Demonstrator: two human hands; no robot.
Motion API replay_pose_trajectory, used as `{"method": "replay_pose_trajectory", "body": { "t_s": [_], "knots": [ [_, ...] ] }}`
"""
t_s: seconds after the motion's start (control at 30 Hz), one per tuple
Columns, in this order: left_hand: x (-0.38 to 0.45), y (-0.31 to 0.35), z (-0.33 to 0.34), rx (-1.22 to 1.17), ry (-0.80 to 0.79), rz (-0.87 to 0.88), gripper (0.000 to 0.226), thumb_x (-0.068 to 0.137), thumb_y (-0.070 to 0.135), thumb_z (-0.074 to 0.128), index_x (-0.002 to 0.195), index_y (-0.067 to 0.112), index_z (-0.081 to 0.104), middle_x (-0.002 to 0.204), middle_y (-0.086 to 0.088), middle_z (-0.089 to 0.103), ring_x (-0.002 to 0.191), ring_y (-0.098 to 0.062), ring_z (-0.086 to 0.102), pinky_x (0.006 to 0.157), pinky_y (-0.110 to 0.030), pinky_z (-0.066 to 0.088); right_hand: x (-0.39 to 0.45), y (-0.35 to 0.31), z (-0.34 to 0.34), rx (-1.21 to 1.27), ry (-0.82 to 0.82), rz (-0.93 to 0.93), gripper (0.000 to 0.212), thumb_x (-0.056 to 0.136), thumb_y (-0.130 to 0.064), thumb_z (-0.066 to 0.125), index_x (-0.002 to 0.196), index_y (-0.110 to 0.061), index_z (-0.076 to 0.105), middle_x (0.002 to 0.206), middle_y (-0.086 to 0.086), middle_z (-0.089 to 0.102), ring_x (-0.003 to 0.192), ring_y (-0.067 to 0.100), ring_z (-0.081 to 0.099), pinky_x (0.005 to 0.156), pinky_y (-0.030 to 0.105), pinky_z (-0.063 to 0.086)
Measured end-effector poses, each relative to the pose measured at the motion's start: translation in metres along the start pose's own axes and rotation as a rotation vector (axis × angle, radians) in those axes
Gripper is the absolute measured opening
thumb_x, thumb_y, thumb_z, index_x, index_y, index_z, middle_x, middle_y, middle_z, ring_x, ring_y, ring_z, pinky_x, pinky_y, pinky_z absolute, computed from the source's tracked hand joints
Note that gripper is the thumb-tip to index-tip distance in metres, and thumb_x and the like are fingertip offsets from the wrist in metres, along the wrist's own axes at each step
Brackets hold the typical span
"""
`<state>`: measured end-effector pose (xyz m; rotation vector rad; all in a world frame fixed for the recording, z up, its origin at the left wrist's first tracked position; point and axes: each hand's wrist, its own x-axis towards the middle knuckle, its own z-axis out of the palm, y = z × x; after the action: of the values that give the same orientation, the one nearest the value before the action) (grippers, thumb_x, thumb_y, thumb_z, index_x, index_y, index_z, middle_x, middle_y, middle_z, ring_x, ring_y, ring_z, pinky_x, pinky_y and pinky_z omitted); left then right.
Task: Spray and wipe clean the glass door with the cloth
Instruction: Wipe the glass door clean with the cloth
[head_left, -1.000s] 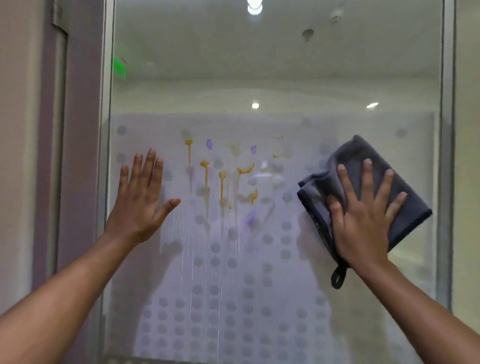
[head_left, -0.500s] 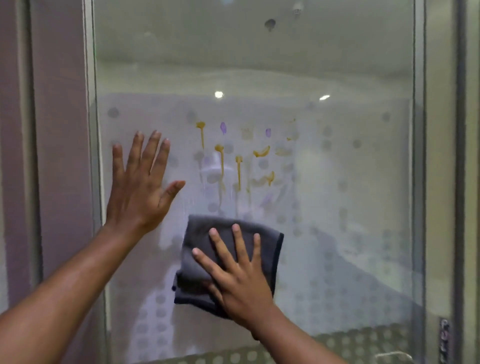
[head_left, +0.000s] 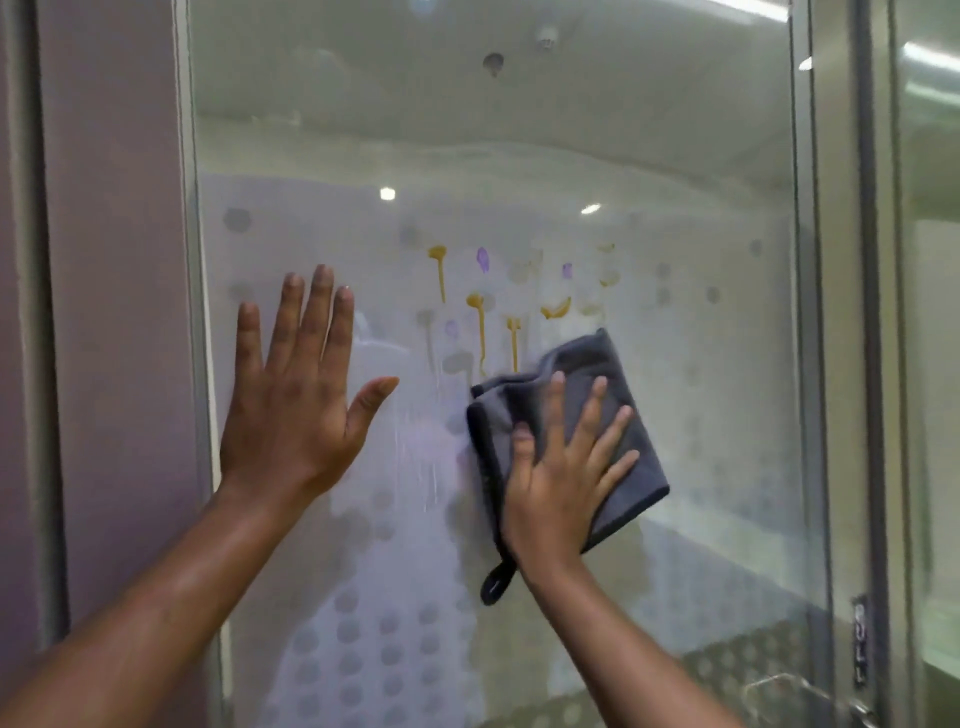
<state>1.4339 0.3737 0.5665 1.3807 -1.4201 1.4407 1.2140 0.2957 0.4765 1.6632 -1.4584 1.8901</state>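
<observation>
Head view: right hand flat, fingers spread, grip not closed, palm pressing grey cloth against glass door. Hanging loop dangles below wrist. Left hand open, flat on glass, left of cloth, apart from it. Yellow drips and purple smudges just above cloth.

L hand flat, fingers spread; R hand flat, splayed.
</observation>
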Motion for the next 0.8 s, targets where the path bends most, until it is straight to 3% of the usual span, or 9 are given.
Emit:
{"method": "replay_pose_trajectory", "body": {
  "t_s": [0.13, 0.23, 0.3, 0.37, 0.47, 0.53, 0.63, 0.7, 0.8],
  "knots": [
    [0.0, 0.002, -0.003, -0.018, -0.006, -0.004, 0.085, 0.107, 0.065, 0.005, 0.17, 0.008, 0.012, 0.18, -0.014, 0.008, 0.167, -0.034, 0.006, 0.133, -0.061, 0.003, -0.076, -0.038, 0.031, -0.069, -0.092, -0.542, 0.075, 0.101, -0.055, 0.047, 0.167, -0.041, 0.016, 0.179, 0.007, 0.005, 0.161, 0.05, -0.003, 0.122, 0.076, -0.004],
    [0.0, -0.001, -0.005, -0.035, -0.015, -0.008, 0.082, 0.108, 0.063, 0.006, 0.171, 0.01, 0.011, 0.181, -0.012, 0.007, 0.168, -0.033, 0.005, 0.133, -0.06, 0.002, -0.089, -0.006, 0.029, -0.102, -0.156, -0.814, 0.071, 0.103, -0.055, 0.046, 0.167, -0.041, 0.019, 0.179, 0.004, 0.007, 0.162, 0.047, 0.001, 0.122, 0.077, 0.002],
    [-0.001, -0.003, -0.004, -0.041, -0.015, -0.004, 0.081, 0.108, 0.063, 0.007, 0.171, 0.012, 0.01, 0.181, -0.012, 0.007, 0.168, -0.032, 0.005, 0.133, -0.06, 0.001, -0.072, 0.035, 0.017, -0.134, -0.175, -0.895, 0.066, 0.105, -0.054, 0.041, 0.166, -0.041, 0.02, 0.179, 0.001, 0.009, 0.163, 0.043, 0.004, 0.124, 0.074, 0.002],
    [-0.001, -0.003, -0.002, -0.048, -0.011, -0.001, 0.08, 0.109, 0.063, 0.008, 0.171, 0.012, 0.011, 0.181, -0.012, 0.007, 0.168, -0.032, 0.005, 0.133, -0.06, 0.001, -0.046, 0.083, 0.004, -0.122, -0.143, -0.757, 0.066, 0.104, -0.046, 0.043, 0.166, -0.042, 0.02, 0.178, 0.002, 0.01, 0.164, 0.041, 0.004, 0.125, 0.072, 0.003],
    [-0.001, -0.003, 0.001, -0.029, -0.004, -0.011, 0.08, 0.109, 0.064, 0.009, 0.171, 0.013, 0.01, 0.181, -0.012, 0.006, 0.168, -0.032, 0.004, 0.133, -0.058, -0.002, -0.019, 0.136, -0.014, 0.039, 0.0, -0.087, 0.072, 0.098, -0.037, 0.04, 0.164, -0.04, 0.01, 0.177, 0.004, 0.012, 0.163, 0.04, 0.005, 0.124, 0.074, 0.005],
    [-0.001, -0.003, 0.001, -0.021, -0.002, -0.013, 0.081, 0.109, 0.065, 0.01, 0.171, 0.013, 0.009, 0.181, -0.012, 0.005, 0.168, -0.032, 0.002, 0.133, -0.057, -0.004, -0.016, 0.139, -0.015, 0.131, 0.119, 0.29, 0.061, 0.105, -0.048, 0.03, 0.161, -0.04, 0.006, 0.177, 0.004, 0.014, 0.164, 0.038, 0.007, 0.125, 0.073, 0.006],
    [0.0, 0.0, 0.001, -0.008, -0.019, -0.018, 0.083, 0.108, 0.066, 0.01, 0.171, 0.012, 0.008, 0.181, -0.011, 0.004, 0.168, -0.032, 0.001, 0.133, -0.059, -0.002, -0.035, 0.096, -0.002, 0.113, 0.104, 0.418, 0.064, 0.107, -0.055, 0.024, 0.166, -0.03, 0.028, 0.178, 0.003, 0.011, 0.164, 0.037, 0.005, 0.126, 0.068, 0.004],
    [-0.001, 0.001, 0.0, 0.002, -0.034, -0.027, 0.084, 0.108, 0.067, 0.011, 0.171, 0.012, 0.007, 0.181, -0.011, 0.003, 0.168, -0.031, 0.0, 0.134, -0.06, 0.0, -0.067, 0.058, 0.011, 0.047, 0.035, 0.187, 0.067, 0.104, -0.054, 0.031, 0.167, -0.03, 0.027, 0.179, 0.005, 0.009, 0.164, 0.04, 0.002, 0.126, 0.068, 0.002],
    [-0.001, 0.001, -0.004, 0.017, -0.047, -0.027, 0.084, 0.107, 0.067, 0.011, 0.171, 0.011, 0.01, 0.181, -0.011, 0.004, 0.168, -0.031, 0.002, 0.134, -0.059, 0.001, -0.109, 0.049, 0.021, -0.109, -0.131, -0.537, 0.08, 0.093, -0.049, 0.052, 0.167, -0.037, 0.023, 0.178, 0.008, 0.014, 0.162, 0.047, 0.004, 0.123, 0.075, 0.005]
  ]
}}
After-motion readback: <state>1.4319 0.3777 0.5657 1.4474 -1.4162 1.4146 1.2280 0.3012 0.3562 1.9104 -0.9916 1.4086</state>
